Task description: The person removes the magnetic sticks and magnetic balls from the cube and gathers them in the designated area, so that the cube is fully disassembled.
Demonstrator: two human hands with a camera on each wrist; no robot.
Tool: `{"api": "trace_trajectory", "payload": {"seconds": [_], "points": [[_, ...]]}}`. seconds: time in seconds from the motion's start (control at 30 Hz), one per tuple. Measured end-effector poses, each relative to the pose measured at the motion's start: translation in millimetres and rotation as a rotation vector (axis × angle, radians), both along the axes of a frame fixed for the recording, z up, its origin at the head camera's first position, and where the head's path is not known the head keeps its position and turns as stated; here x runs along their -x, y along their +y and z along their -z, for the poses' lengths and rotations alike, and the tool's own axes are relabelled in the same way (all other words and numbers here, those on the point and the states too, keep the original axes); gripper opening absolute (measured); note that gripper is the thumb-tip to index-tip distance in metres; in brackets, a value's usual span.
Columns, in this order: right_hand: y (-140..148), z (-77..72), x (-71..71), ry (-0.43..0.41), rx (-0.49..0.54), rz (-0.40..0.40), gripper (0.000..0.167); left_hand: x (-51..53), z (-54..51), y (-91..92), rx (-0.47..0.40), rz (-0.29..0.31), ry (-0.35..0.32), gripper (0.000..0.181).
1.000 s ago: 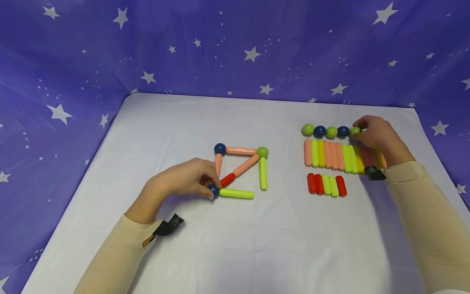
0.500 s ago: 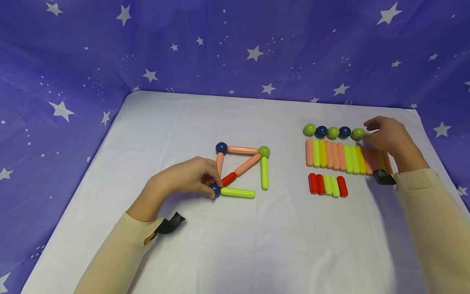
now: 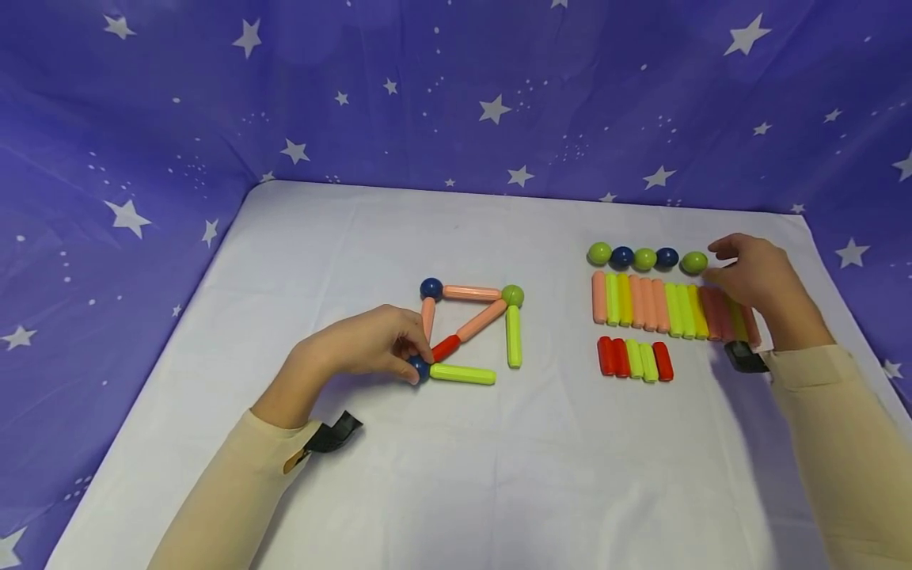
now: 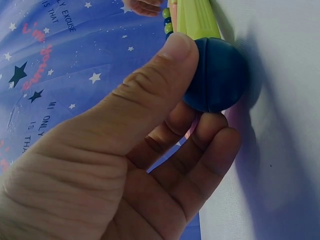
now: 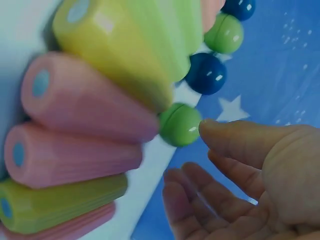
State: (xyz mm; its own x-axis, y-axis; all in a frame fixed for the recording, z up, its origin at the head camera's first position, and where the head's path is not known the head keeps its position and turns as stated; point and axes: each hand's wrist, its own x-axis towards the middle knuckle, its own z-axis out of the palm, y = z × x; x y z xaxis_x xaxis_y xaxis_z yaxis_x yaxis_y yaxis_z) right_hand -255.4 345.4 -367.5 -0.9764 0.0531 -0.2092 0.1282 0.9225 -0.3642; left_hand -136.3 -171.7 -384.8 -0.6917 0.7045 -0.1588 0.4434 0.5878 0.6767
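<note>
My left hand pinches a dark blue ball between thumb and fingers, at the lower left corner of a figure of magnetic sticks and balls. From that ball run a yellow-green stick, a red stick joined to a pink one, and another pink stick. The figure's other corners are a blue ball and a green ball. My right hand, fingers parted, is beside the end green ball of a row; its thumb tip is close to it, contact unclear.
The row continues left with a blue ball and several more. Below lie a long row of pink, green and yellow sticks and a short row of red and green sticks. A starry purple cloth rises behind the white table.
My right hand has let go of the end green ball and drawn back to the right. That ball now sits slightly apart from its blue neighbour. The left hand keeps its grip.
</note>
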Motion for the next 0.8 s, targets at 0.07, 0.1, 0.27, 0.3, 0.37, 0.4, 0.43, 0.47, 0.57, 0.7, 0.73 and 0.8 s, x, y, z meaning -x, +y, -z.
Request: {"api": "trace_trajectory", "payload": {"seconds": [0.07, 0.1, 0.27, 0.3, 0.37, 0.4, 0.43, 0.47, 0.57, 0.7, 0.73, 0.8], "points": [[-13.1, -4.3, -10.0, 0.023, -0.002, -0.019, 0.053, -0.3, -0.4, 0.2, -0.001, 0.001, 0.001, 0.023], [-22.9, -6.7, -16.7, 0.048, 0.0, -0.046, 0.052, -0.5, -0.6, 0.3, 0.001, 0.0, 0.0, 0.023], [-94.9, -13.6, -59.1, 0.161, 0.057, -0.309, 0.039, -0.9, -0.7, 0.1, 0.0, 0.0, -0.005, 0.024], [-111.3, -12.1, -67.3, 0.171, 0.071, -0.38, 0.036, -1.0, -0.8, 0.0, 0.0, -0.001, -0.007, 0.024], [-143.1, -8.0, -81.9, 0.154, 0.111, -0.499, 0.033, -1.2, -1.4, -0.2, 0.003, -0.003, -0.004, 0.024], [-158.1, -4.6, -87.4, 0.143, 0.128, -0.544, 0.033, -1.3, -1.7, -0.3, 0.006, -0.006, -0.003, 0.024], [-172.4, -0.6, -91.6, 0.129, 0.148, -0.567, 0.034, -1.5, -2.1, -0.4, 0.008, -0.01, -0.003, 0.024], [-185.5, 3.8, -94.8, 0.12, 0.154, -0.578, 0.035, -1.6, -2.3, -0.5, 0.011, -0.014, -0.005, 0.023], [-215.8, 15.3, -99.4, 0.09, 0.152, -0.54, 0.041, -1.8, -2.7, -0.1, 0.007, -0.022, -0.014, 0.023], [-234.7, 25.1, -102.1, 0.058, 0.093, -0.472, 0.05, -1.7, -1.7, 1.0, 0.001, -0.016, -0.021, 0.023], [-236.2, 26.0, -103.3, 0.043, 0.082, -0.461, 0.051, -1.8, -1.5, 1.0, 0.003, -0.016, -0.02, 0.023], [-236.2, 26.9, -106.0, 0.018, 0.078, -0.458, 0.052, -2.2, -1.3, 0.5, 0.015, -0.017, -0.017, 0.023]]}}
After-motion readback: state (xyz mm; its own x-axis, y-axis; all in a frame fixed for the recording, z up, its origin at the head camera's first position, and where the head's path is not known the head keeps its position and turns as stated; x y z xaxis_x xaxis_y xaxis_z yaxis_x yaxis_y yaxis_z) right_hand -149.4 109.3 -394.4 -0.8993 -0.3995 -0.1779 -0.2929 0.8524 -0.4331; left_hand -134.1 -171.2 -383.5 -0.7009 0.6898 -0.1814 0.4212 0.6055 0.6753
